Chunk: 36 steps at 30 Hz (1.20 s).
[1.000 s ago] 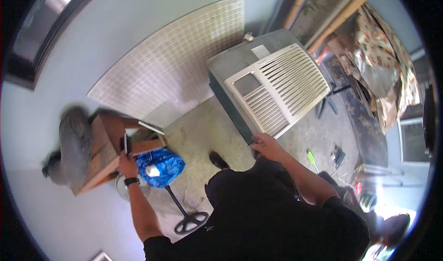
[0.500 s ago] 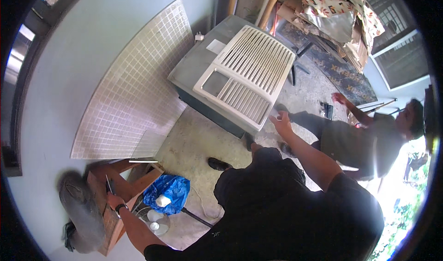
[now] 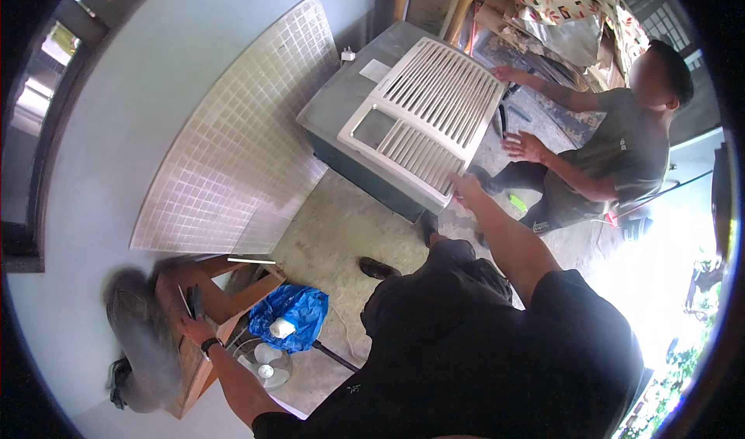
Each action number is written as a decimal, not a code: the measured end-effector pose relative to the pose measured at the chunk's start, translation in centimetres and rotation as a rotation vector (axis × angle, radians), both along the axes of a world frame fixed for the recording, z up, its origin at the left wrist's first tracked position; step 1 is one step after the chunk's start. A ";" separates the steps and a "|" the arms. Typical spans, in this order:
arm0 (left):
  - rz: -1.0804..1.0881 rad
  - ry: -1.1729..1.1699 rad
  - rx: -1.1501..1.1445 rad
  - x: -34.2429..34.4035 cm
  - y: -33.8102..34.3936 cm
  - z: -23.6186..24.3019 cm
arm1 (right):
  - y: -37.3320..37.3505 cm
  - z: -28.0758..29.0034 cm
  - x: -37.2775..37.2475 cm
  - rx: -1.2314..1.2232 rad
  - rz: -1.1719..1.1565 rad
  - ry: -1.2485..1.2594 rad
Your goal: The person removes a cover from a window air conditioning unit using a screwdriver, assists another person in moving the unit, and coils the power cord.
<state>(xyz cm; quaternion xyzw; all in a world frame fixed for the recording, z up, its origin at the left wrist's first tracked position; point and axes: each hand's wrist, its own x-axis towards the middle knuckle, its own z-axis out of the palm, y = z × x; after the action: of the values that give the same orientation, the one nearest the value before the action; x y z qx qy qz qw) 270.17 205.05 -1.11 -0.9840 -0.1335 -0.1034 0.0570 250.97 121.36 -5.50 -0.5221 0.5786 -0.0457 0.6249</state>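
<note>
Cream slatted grille [image 3: 438,90] on the front of a grey, boxy air conditioner [image 3: 330,107], directly ahead, beside a leaning grid-patterned panel [image 3: 233,136]. Right hand [image 3: 463,189] at the grille's near corner; gripping or merely touching, impossible to tell. Left hand [image 3: 197,330] well apart, fingers apparently closed round a slim dark object [image 3: 195,302]. Co-worker's hands [image 3: 526,146] by the right edge. Probable step: steadying the grille end. Next requirement, by judgement: firm, matched holds from both people.

No words are being made out, tbh. A white label [image 3: 374,70] is being carried on the air conditioner [image 3: 326,112], its face too small to be read, and tiny pale marks are being shown on the black shirt [image 3: 497,354] and the co-worker's shirt [image 3: 642,160].
</note>
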 end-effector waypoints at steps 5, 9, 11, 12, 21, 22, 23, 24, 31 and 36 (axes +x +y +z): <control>0.014 0.021 -0.090 -1.6 -1.5 2.0 | -1.2 -0.8 -1.4 0.109 0.041 -0.140; -0.187 -0.014 0.019 -2.6 0.5 1.4 | -1.6 -1.6 -0.2 -0.054 0.138 0.008; 0.013 -0.005 -0.102 -3.5 0.2 1.5 | -1.7 -1.9 0.0 -0.121 0.196 0.071; 0.007 0.000 -0.105 -3.3 -0.2 1.3 | -1.8 -2.0 0.0 -0.188 0.261 0.130; 0.082 -0.074 -0.158 -3.9 -0.3 1.7 | -0.3 0.3 -0.7 -0.016 0.184 0.004; 0.023 -0.156 -0.127 -4.7 0.1 2.1 | 0.6 2.0 -0.4 -0.007 0.178 -0.052; -0.054 -0.227 -0.107 -4.8 -0.6 1.8 | 0.9 3.0 -1.0 -0.008 0.154 -0.097; -0.037 -0.223 -0.102 -5.0 -1.4 1.6 | 0.7 3.1 -1.5 -0.004 0.170 -0.093; -0.233 -0.106 -0.629 -9.1 -18.6 -3.6 | -1.7 5.7 -4.5 -0.045 0.123 -0.105; -0.380 0.261 -1.091 -13.2 -32.4 -6.5 | -0.5 8.6 -5.5 -0.122 0.084 -0.055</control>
<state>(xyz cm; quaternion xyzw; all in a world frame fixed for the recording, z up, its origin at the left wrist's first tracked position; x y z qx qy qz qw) 257.01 172.65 -7.59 -0.8823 0.0192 0.0937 -0.4608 245.45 120.82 3.09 -0.5818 0.5350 -0.0688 0.6088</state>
